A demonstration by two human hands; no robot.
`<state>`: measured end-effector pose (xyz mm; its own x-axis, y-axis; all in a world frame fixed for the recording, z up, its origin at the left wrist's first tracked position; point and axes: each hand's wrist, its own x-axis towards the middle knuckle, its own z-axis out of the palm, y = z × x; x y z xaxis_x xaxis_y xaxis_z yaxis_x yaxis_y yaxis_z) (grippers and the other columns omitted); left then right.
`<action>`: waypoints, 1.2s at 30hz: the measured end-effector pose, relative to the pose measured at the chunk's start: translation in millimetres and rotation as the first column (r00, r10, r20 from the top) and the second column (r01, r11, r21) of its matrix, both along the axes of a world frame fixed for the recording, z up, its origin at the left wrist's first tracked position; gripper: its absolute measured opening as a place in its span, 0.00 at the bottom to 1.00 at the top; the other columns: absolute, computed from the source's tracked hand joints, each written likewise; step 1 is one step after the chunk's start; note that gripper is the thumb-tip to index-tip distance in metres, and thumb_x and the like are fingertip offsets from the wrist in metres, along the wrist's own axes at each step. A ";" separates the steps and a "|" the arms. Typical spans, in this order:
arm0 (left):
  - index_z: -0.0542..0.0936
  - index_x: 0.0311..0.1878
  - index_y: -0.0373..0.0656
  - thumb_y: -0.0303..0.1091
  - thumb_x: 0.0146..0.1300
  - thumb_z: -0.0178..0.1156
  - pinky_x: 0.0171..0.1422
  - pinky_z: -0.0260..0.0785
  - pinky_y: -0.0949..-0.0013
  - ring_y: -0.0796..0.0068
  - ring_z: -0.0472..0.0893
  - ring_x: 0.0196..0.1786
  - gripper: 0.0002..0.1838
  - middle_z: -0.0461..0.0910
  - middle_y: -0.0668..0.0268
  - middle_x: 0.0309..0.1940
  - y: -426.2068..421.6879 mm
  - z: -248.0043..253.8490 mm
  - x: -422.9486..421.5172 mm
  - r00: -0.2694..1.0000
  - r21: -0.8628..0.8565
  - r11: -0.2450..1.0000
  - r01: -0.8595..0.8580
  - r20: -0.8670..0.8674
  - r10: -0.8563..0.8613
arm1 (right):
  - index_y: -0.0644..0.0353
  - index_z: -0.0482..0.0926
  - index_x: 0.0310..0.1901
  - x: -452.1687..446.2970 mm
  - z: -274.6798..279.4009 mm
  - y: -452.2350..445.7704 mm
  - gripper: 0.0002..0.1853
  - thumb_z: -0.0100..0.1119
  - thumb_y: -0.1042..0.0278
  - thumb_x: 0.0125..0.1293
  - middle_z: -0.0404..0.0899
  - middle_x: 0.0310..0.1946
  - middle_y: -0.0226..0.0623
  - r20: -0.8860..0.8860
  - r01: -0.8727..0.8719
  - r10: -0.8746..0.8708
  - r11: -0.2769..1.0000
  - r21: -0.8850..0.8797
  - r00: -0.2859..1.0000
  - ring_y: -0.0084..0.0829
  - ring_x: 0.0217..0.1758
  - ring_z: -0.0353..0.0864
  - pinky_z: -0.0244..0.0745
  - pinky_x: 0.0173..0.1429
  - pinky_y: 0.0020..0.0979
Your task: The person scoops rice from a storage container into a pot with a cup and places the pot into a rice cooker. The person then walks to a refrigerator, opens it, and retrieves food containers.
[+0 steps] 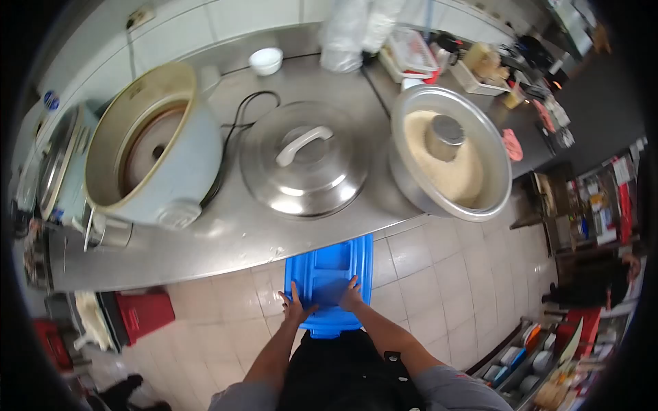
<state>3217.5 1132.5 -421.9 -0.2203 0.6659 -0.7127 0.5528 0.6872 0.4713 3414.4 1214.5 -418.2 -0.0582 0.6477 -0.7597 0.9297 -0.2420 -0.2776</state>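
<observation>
Below the counter's front edge lies a blue plastic lid (pixel 330 291) with moulded recesses, its far end partly under the counter. My left hand (pixel 296 309) rests at its left side with fingers spread. On the right part of the lid is my right hand (pixel 351 297), fingers stretched out and nothing held. Above on the counter, a metal pot (pixel 495 147) contains pale uncooked rice (pixel 428 154) with a metal cup (pixel 445 133) standing in it. Beside it sits a round metal pot lid (pixel 264 161) with a white handle.
A pale rice cooker body (pixel 185 137) stands on the steel counter (pixel 247 236) at left. A white bowl (pixel 266 61) and baskets (pixel 411 58) are at the back. A red bin (pixel 145 316) sits lower left; shelves with goods (pixel 596 212) line the right.
</observation>
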 end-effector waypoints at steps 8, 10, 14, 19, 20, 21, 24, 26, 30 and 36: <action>0.34 0.76 0.59 0.51 0.43 0.74 0.72 0.47 0.36 0.24 0.43 0.71 0.66 0.29 0.31 0.71 19.1 20.1 2.0 0.883 0.278 0.839 0.468 -0.120 -0.454 | 0.62 0.26 0.72 -9.5 -8.4 -1.4 0.44 0.46 0.68 0.66 0.39 0.71 0.69 0.108 -0.008 0.010 1.000 -0.017 0.994 0.58 0.70 0.58 0.61 0.70 0.47; 0.31 0.75 0.52 0.54 0.42 0.73 0.72 0.46 0.35 0.25 0.39 0.71 0.68 0.28 0.31 0.71 24.8 20.3 3.9 0.848 0.156 0.835 0.527 -0.150 -0.507 | 0.62 0.26 0.72 -10.3 18.6 7.9 0.43 0.44 0.71 0.66 0.40 0.71 0.69 0.036 0.122 -0.121 0.992 -0.020 0.992 0.58 0.70 0.58 0.62 0.69 0.47; 0.27 0.74 0.49 0.57 0.42 0.71 0.71 0.46 0.32 0.25 0.36 0.72 0.70 0.29 0.32 0.71 41.1 11.6 11.8 0.802 0.187 0.784 0.592 -0.231 -0.551 | 0.63 0.25 0.72 -1.6 22.1 29.8 0.43 0.42 0.74 0.64 0.40 0.70 0.72 0.006 0.028 -0.028 1.000 0.005 1.000 0.64 0.71 0.55 0.56 0.72 0.47; 0.27 0.74 0.50 0.57 0.44 0.71 0.72 0.49 0.36 0.24 0.40 0.71 0.69 0.32 0.37 0.73 82.9 16.2 21.8 0.857 0.089 0.861 0.500 -0.191 -0.478 | 0.59 0.24 0.72 21.2 40.3 75.5 0.45 0.43 0.75 0.62 0.37 0.72 0.66 -0.088 -0.105 0.100 0.993 -0.051 0.991 0.62 0.72 0.51 0.52 0.74 0.45; 0.30 0.74 0.49 0.57 0.43 0.71 0.71 0.52 0.38 0.25 0.44 0.71 0.69 0.35 0.39 0.73 96.3 25.0 25.1 0.886 0.020 0.896 0.443 -0.164 -0.434 | 0.60 0.41 0.74 27.5 26.5 76.9 0.39 0.46 0.72 0.62 0.45 0.73 0.58 -0.100 -0.079 0.089 0.992 0.100 0.991 0.55 0.72 0.55 0.55 0.73 0.47; 0.32 0.75 0.49 0.57 0.43 0.72 0.70 0.55 0.40 0.26 0.48 0.70 0.68 0.38 0.40 0.73 107.3 30.7 28.9 0.913 -0.051 0.923 0.380 -0.139 -0.384 | 0.60 0.41 0.74 42.0 -16.7 78.3 0.39 0.46 0.72 0.62 0.45 0.73 0.58 -0.103 -0.080 0.091 0.991 0.110 0.990 0.55 0.72 0.55 0.55 0.73 0.47; 0.41 0.74 0.45 0.52 0.47 0.72 0.68 0.60 0.45 0.34 0.56 0.70 0.61 0.47 0.45 0.73 126.3 30.9 38.5 0.886 0.049 0.930 0.365 -0.324 -0.331 | 0.54 0.77 0.53 97.8 -65.4 91.3 0.18 0.53 0.61 0.61 0.77 0.56 0.43 -0.415 -0.084 0.213 0.948 0.308 0.885 0.44 0.59 0.75 0.69 0.63 0.41; 0.48 0.72 0.42 0.52 0.51 0.69 0.68 0.61 0.48 0.38 0.59 0.69 0.53 0.53 0.45 0.71 141.7 30.9 47.4 0.896 0.019 0.949 0.315 -0.337 -0.290 | 0.51 0.79 0.50 130.1 5.8 108.1 0.20 0.59 0.53 0.58 0.81 0.48 0.46 -0.250 -0.020 0.019 1.000 -0.002 0.968 0.43 0.53 0.79 0.73 0.59 0.39; 0.61 0.68 0.43 0.52 0.56 0.63 0.68 0.63 0.54 0.47 0.65 0.67 0.41 0.64 0.45 0.65 151.5 8.8 34.6 0.893 -0.100 0.930 0.354 -0.260 -0.368 | 0.52 0.79 0.43 207.1 6.4 103.2 0.21 0.70 0.57 0.46 0.81 0.39 0.43 -0.131 -0.166 0.186 0.975 0.150 0.974 0.44 0.50 0.78 0.74 0.55 0.40; 0.72 0.61 0.42 0.55 0.60 0.58 0.63 0.68 0.58 0.53 0.77 0.56 0.33 0.75 0.48 0.57 110.1 23.5 -47.2 0.965 0.158 0.954 0.254 -0.110 -0.238 | 0.62 0.83 0.42 254.7 -9.3 108.2 0.14 0.59 0.64 0.56 0.81 0.46 0.51 0.300 -0.248 0.264 0.965 -0.091 0.917 0.45 0.52 0.81 0.77 0.54 0.40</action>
<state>3170.2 1242.5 -398.4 -0.0914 0.8166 -0.5699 0.7396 0.4389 0.5103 3669.1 1322.6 -427.5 0.0241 0.6026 -0.7977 0.9993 0.0093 0.0372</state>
